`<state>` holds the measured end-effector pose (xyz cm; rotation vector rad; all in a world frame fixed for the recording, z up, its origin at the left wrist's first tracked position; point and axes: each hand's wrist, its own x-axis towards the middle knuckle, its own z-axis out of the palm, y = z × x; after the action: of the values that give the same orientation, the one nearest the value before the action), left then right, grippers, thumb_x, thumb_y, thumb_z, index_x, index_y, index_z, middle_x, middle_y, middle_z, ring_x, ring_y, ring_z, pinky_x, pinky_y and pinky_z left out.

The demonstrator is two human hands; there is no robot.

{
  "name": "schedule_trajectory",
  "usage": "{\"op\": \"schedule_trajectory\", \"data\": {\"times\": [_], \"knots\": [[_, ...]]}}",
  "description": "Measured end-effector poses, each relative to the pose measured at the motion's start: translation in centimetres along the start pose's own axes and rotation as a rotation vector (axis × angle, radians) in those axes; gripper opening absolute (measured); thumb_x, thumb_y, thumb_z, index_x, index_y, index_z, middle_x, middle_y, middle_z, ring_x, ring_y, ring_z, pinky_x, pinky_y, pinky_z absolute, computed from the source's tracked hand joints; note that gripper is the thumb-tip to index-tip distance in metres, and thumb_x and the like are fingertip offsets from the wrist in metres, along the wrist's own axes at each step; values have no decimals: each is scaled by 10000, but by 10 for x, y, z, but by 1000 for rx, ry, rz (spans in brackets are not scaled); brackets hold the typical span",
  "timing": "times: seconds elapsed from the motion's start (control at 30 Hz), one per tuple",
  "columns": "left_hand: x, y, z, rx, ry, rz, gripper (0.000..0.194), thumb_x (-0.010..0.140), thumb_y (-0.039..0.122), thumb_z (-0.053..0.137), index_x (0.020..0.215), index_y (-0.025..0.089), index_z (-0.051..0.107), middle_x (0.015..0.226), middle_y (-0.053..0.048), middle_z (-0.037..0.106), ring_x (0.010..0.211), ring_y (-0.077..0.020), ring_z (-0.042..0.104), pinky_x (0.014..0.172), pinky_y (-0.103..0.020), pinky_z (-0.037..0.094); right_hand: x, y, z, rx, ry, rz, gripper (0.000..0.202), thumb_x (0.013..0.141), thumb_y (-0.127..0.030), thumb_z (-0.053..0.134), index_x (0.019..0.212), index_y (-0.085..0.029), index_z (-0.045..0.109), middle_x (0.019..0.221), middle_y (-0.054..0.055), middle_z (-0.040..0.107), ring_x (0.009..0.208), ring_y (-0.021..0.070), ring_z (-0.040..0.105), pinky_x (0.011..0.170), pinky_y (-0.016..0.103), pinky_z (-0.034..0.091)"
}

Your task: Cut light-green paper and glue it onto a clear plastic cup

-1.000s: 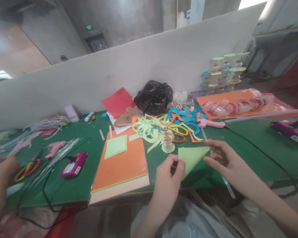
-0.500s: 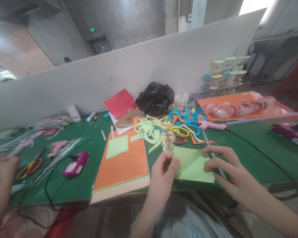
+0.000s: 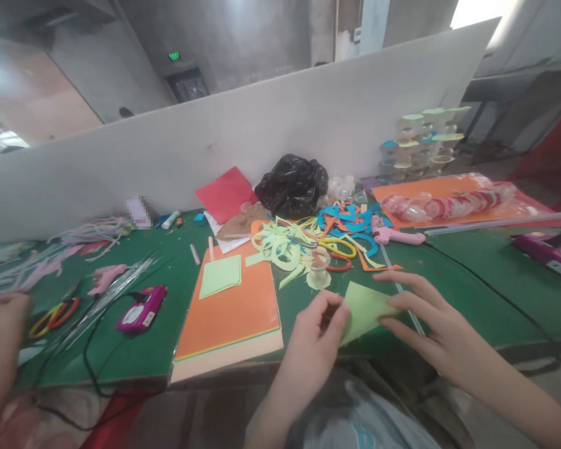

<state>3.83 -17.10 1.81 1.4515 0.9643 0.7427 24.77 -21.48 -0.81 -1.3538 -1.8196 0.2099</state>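
A light green paper (image 3: 365, 310), seen as a smaller tilted shape, is held over the table's front edge. My left hand (image 3: 321, 324) pinches its left side between thumb and fingers. At its right side my right hand (image 3: 418, 312) touches the paper with closed fingertips, the index finger stretched out above. Just behind the paper stands a clear plastic cup (image 3: 318, 271) with a pale green base. Yellow and orange scissors (image 3: 339, 248) lie behind the cup among curled green paper scraps (image 3: 280, 246).
Orange sheets (image 3: 234, 318) carry a small green stack (image 3: 221, 276). A pink glue gun (image 3: 399, 236) trails a black cord at right. Behind are a black bag (image 3: 292, 186) and stacked cups (image 3: 421, 143). Another person's hand (image 3: 4, 312) is at far left.
The green paper has gone from a wide sheet to a smaller, turned shape. My left hand has shifted slightly right, and the cup behind shows more fully.
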Motion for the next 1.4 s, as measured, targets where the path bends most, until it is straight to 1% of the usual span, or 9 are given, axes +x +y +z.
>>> {"op": "schedule_trajectory", "data": {"times": [0.2, 0.33, 0.4, 0.47, 0.63, 0.73, 0.87, 1.1, 1.4], "knots": [[-5, 2, 7, 28, -119, -16, 350, 971, 546, 449, 926, 213, 546, 780, 26, 526, 669, -108, 522, 616, -211, 449, 9, -9, 3, 96, -54, 156, 288, 961, -505, 560, 841, -247, 606, 811, 28, 631, 769, 202, 614, 669, 314, 529], [0, -3, 8, -43, -55, -55, 337, 916, 534, 554, 850, 206, 519, 745, 34, 518, 621, -110, 544, 576, -221, 474, 12, -9, 6, 100, 57, 243, 330, 906, -563, 604, 1020, -254, 630, 993, 65, 676, 890, 240, 651, 793, 379, 564], [3, -5, 9, -108, 11, -51, 358, 901, 547, 566, 819, 205, 497, 718, 37, 512, 608, -118, 558, 583, -239, 492, 12, -5, 9, 100, 196, 288, 451, 851, -589, 656, 1142, -248, 604, 1143, 97, 656, 1000, 269, 645, 865, 421, 562], [6, -7, 10, -193, 69, -34, 374, 886, 559, 578, 807, 205, 484, 726, 33, 518, 621, -122, 553, 585, -243, 488, 11, -2, 13, 162, 232, 372, 552, 803, -612, 694, 1200, -244, 587, 1205, 110, 645, 1000, 274, 652, 849, 430, 573], [8, -13, 14, -171, 182, 32, 343, 907, 463, 593, 743, 194, 455, 675, 56, 379, 621, -85, 364, 570, -197, 347, 11, -11, 20, 544, -115, 567, 468, 791, -676, 667, 907, -223, 680, 891, 68, 729, 880, 274, 693, 836, 400, 585], [8, -14, 10, -132, 72, 33, 270, 935, 420, 561, 807, 183, 539, 737, 35, 471, 688, -97, 414, 657, -212, 382, 12, -17, 22, 543, -74, 571, 457, 778, -678, 676, 796, -221, 672, 800, 48, 709, 877, 270, 678, 841, 360, 563], [6, -10, -1, -51, -77, -29, 281, 927, 438, 574, 816, 180, 589, 765, 20, 536, 755, -124, 496, 731, -239, 415, 9, -10, 21, 434, -63, 536, 434, 878, -629, 595, 752, -214, 624, 763, 13, 644, 740, 195, 586, 690, 293, 502], [9, -7, -5, 15, 58, -34, 244, 902, 438, 600, 866, 197, 614, 682, 47, 514, 704, -125, 533, 708, -239, 402, 4, 1, 20, 436, -170, 543, 428, 919, -607, 567, 744, -217, 573, 797, 11, 618, 872, 219, 594, 718, 289, 475], [11, -7, -6, -86, 81, -8, 284, 904, 394, 587, 1042, 174, 704, 693, 11, 626, 703, -142, 607, 760, -259, 475, 8, -5, 17, 688, -23, 553, 353, 837, -574, 704, 1019, -273, 737, 992, 41, 726, 936, 225, 665, 810, 287, 554]]}}
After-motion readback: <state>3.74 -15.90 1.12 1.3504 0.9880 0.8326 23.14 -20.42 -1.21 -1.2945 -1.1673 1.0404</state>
